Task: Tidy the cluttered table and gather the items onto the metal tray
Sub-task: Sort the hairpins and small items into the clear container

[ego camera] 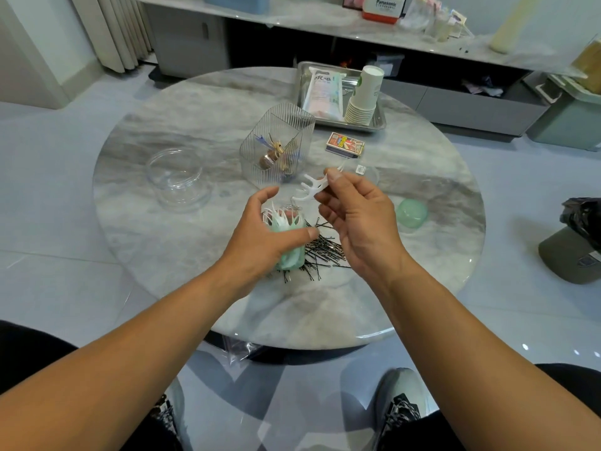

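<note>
My left hand (266, 236) grips a mint-green container (291, 255) with white floss picks (279, 218) sticking out of its top. Just above it, my right hand (357, 216) pinches a few white floss picks (310, 187) between thumb and fingers. Under and beside the container lies a pile of black bobby pins (322, 252). The metal tray (380, 120) sits at the far side of the round marble table (195, 242), holding a plastic packet (323, 92) and a stack of paper cups (364, 96).
A ribbed clear box (276, 148) with hair clips lies tilted mid-table. A clear round jar (179, 180) stands at the left. A matchbox (345, 144) lies near the tray, a green lid (411, 212) at the right. A clear lid (366, 172) rests behind my right hand.
</note>
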